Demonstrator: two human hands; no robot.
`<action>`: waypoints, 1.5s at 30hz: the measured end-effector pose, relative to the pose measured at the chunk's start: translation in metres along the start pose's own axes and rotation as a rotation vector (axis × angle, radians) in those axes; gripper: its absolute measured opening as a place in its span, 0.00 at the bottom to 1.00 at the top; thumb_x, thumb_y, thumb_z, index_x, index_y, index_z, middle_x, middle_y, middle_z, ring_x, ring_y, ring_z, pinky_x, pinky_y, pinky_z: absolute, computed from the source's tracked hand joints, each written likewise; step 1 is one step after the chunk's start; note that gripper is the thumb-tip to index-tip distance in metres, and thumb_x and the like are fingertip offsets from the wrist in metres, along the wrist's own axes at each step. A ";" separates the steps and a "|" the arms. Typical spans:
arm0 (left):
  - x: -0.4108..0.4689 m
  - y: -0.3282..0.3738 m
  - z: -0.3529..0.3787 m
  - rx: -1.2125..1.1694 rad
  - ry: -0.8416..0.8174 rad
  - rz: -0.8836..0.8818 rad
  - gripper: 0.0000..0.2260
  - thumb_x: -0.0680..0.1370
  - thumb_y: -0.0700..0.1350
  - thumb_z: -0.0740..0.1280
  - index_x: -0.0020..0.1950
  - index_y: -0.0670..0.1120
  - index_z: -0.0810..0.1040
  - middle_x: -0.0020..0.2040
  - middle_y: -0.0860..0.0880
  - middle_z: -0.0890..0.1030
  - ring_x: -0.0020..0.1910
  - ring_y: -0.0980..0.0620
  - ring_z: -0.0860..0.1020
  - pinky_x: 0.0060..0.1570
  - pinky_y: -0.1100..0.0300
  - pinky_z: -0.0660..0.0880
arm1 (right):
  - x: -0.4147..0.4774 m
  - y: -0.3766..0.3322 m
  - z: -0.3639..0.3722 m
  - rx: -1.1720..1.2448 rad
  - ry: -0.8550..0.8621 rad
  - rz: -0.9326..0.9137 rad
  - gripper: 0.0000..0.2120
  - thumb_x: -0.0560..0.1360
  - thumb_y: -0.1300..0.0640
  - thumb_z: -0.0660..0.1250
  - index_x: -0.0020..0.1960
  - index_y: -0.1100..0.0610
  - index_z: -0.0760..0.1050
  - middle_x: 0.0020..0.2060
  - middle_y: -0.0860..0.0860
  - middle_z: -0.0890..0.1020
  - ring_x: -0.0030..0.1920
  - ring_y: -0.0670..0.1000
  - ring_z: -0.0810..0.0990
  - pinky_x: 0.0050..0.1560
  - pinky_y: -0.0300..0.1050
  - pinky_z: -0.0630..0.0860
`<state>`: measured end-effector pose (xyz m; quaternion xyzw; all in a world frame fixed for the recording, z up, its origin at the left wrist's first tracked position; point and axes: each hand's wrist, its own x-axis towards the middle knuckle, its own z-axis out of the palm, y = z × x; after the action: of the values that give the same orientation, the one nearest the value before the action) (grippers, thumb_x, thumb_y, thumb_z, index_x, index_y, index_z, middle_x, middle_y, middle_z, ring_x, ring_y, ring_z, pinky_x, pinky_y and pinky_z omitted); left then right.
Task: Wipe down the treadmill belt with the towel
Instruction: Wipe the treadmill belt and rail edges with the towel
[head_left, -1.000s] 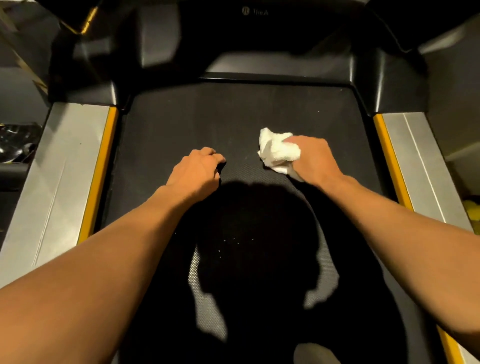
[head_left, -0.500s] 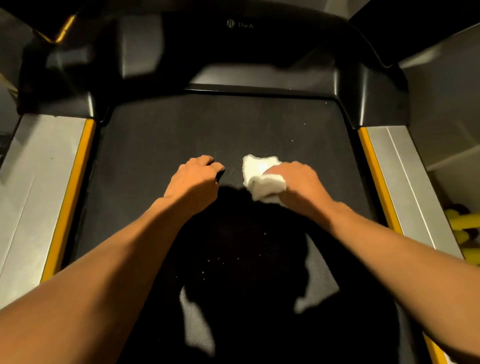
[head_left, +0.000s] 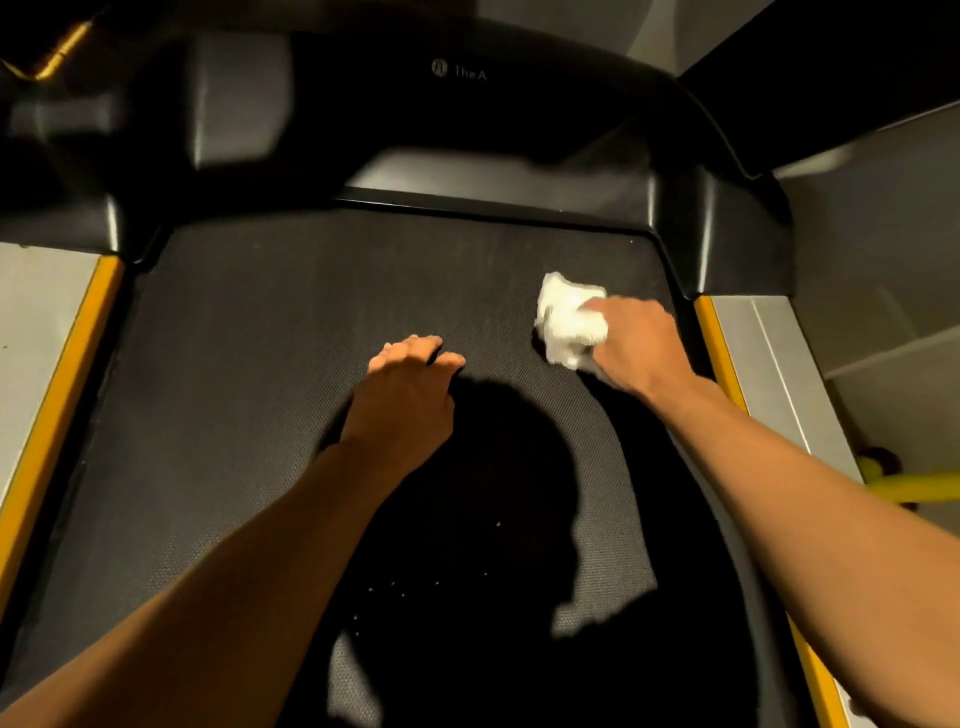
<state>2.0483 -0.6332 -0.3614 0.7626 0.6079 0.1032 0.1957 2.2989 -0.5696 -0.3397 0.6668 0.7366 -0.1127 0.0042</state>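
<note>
Near belt (head_left: 291, 338) front-R, right hand (head_left: 636, 345) grips bunched towel (head_left: 566, 322); no clear axis.

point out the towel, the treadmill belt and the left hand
towel (head_left: 569, 322), head view, middle of the bunched white cloth
treadmill belt (head_left: 270, 332), head view, bare lit surface
left hand (head_left: 402, 400), head view, back of the hand

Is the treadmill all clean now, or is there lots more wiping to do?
Not clean yet. The right hand is pressing the white towel on the belt near its far right corner. The left hand just rests on the belt. Small white specks remain nearer the person, so that part still needs wiping.
</note>
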 end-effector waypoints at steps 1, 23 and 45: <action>0.001 0.003 0.002 -0.001 0.021 0.019 0.18 0.77 0.41 0.62 0.66 0.47 0.76 0.70 0.45 0.72 0.69 0.44 0.69 0.71 0.47 0.62 | -0.015 -0.002 -0.003 0.025 -0.028 -0.047 0.16 0.67 0.44 0.65 0.51 0.48 0.79 0.46 0.50 0.82 0.48 0.56 0.80 0.43 0.44 0.69; 0.032 0.029 0.017 0.172 -0.051 0.019 0.21 0.79 0.46 0.58 0.73 0.52 0.66 0.76 0.46 0.62 0.76 0.44 0.57 0.75 0.44 0.51 | 0.066 0.051 -0.043 -0.062 0.022 0.102 0.20 0.71 0.64 0.62 0.62 0.53 0.75 0.56 0.58 0.80 0.56 0.64 0.77 0.51 0.51 0.72; 0.027 0.025 0.024 0.239 -0.040 0.068 0.22 0.79 0.47 0.60 0.73 0.52 0.64 0.76 0.46 0.61 0.76 0.44 0.57 0.74 0.42 0.52 | 0.016 0.017 -0.026 0.073 0.133 0.036 0.16 0.69 0.57 0.65 0.57 0.47 0.78 0.53 0.53 0.83 0.55 0.59 0.79 0.47 0.44 0.69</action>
<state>2.0862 -0.6156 -0.3751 0.8026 0.5855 0.0215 0.1120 2.3173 -0.5482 -0.3190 0.6857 0.7186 -0.0948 -0.0669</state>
